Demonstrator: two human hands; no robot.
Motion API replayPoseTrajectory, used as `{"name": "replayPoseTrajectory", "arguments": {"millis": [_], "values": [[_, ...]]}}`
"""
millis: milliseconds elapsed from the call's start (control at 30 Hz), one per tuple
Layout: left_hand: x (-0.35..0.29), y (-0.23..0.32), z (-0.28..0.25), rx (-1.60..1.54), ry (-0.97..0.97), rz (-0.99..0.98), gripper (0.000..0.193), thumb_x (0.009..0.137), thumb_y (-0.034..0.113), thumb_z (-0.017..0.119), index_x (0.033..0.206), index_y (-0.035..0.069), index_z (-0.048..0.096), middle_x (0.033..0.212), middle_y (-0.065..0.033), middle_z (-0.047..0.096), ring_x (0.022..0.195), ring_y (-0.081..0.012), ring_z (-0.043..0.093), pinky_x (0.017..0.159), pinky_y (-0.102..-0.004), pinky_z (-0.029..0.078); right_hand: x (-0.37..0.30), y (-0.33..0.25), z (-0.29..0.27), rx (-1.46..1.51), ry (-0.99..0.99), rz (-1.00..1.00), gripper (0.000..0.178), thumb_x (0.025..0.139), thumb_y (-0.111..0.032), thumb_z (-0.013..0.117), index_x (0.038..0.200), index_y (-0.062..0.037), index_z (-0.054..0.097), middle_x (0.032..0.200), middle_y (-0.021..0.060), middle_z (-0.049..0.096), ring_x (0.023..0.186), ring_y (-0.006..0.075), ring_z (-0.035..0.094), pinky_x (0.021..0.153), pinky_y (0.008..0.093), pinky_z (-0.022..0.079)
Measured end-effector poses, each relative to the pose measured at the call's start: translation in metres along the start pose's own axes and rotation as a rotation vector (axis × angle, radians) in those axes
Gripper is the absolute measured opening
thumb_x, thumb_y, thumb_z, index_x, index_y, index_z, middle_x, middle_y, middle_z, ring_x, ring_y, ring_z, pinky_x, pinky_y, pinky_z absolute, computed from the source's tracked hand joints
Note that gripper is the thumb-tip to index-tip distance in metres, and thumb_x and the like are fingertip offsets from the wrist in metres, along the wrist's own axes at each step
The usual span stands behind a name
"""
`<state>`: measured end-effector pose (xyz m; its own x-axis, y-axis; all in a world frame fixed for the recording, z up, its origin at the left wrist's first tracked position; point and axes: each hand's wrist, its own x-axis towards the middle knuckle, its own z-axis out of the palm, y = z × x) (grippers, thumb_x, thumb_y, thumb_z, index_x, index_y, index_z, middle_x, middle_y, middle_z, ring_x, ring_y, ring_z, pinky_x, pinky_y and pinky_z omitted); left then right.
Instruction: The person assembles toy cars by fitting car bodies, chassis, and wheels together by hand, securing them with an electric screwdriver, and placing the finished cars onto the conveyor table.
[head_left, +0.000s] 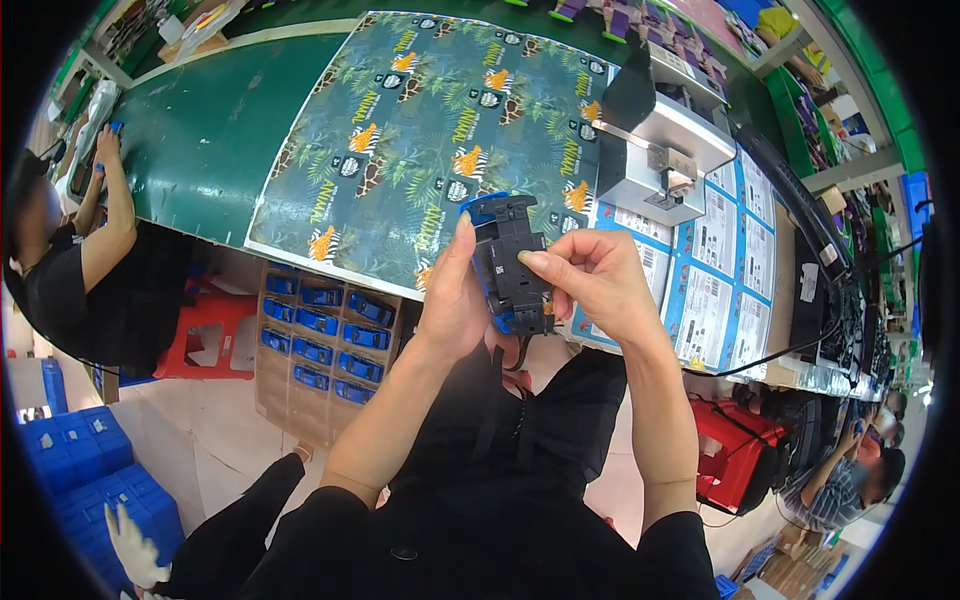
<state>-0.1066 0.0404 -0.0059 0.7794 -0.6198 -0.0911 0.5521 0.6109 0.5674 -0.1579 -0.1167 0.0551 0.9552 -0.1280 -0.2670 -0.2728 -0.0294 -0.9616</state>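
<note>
A blue toy car [513, 268] is held up over the table's near edge, turned so that its black underside faces me. My left hand [452, 298] is closed round its left side, the thumb lying along the blue body near the top. From the other side my right hand [602, 282] grips the car, its thumb pressed on the black base and its fingers curled at the right edge. The fingertips of both hands are partly hidden. Beneath the car lies a sheet printed with jungle animals [400, 150].
A metal fixture [668, 160] stands on the table's right, beside label sheets [712, 290]. A cardboard tray [285, 405] of blue toy cars is below left, near a red stool [210, 335]. Blue crates [85, 455] are farther left. A co-worker [85, 250] sits at the green tabletop [200, 130].
</note>
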Motion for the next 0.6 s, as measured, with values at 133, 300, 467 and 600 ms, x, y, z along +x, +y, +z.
{"name": "replayPoseTrajectory", "arguments": {"millis": [133, 300, 467, 600], "values": [[-0.001, -0.001, -0.010, -0.055, -0.051, -0.017, 0.056, 0.105, 0.051, 0.030, 0.134, 0.006, 0.047, 0.116, -0.0105, 0.062, 0.107, -0.0208, 0.063, 0.092, -0.0390, 0.052, 0.007, 0.001, 0.006, -0.014, 0.018, 0.022, 0.027, 0.086, -0.021, 0.077, 0.073, -0.0004, 0.066, 0.055, 0.0012, 0.059, 0.045, 0.0046, 0.054, 0.043, 0.0187, 0.041], [-0.001, -0.001, -0.006, -0.017, 0.036, 0.014, 0.052, 0.104, 0.048, 0.036, 0.129, 0.003, 0.047, 0.111, -0.0129, 0.062, 0.100, -0.0206, 0.064, 0.084, -0.0357, 0.056, 0.010, 0.002, 0.012, -0.035, 0.042, 0.042, 0.031, 0.085, -0.021, 0.079, 0.069, 0.0001, 0.063, 0.056, 0.0019, 0.059, 0.044, 0.0047, 0.052, 0.042, 0.0202, 0.041], [-0.002, -0.003, -0.005, 0.042, 0.035, 0.025, 0.039, 0.102, 0.031, 0.050, 0.128, 0.003, 0.048, 0.113, -0.0127, 0.062, 0.099, -0.0180, 0.064, 0.083, -0.0345, 0.056, 0.012, 0.010, 0.012, -0.272, 0.134, -0.154, 0.031, 0.082, -0.018, 0.080, 0.067, 0.0001, 0.060, 0.058, 0.0026, 0.060, 0.052, 0.0038, 0.052, 0.049, 0.0230, 0.043], [-0.004, -0.002, -0.001, 0.073, 0.071, 0.015, 0.032, 0.097, 0.018, 0.060, 0.124, 0.003, 0.050, 0.112, -0.0103, 0.063, 0.098, -0.0152, 0.064, 0.081, -0.0321, 0.056, 0.009, 0.012, 0.011, -0.267, 0.148, -0.106, 0.029, 0.081, -0.017, 0.080, 0.069, -0.0003, 0.060, 0.060, 0.0015, 0.060, 0.057, 0.0036, 0.054, 0.053, 0.0223, 0.044]]}}
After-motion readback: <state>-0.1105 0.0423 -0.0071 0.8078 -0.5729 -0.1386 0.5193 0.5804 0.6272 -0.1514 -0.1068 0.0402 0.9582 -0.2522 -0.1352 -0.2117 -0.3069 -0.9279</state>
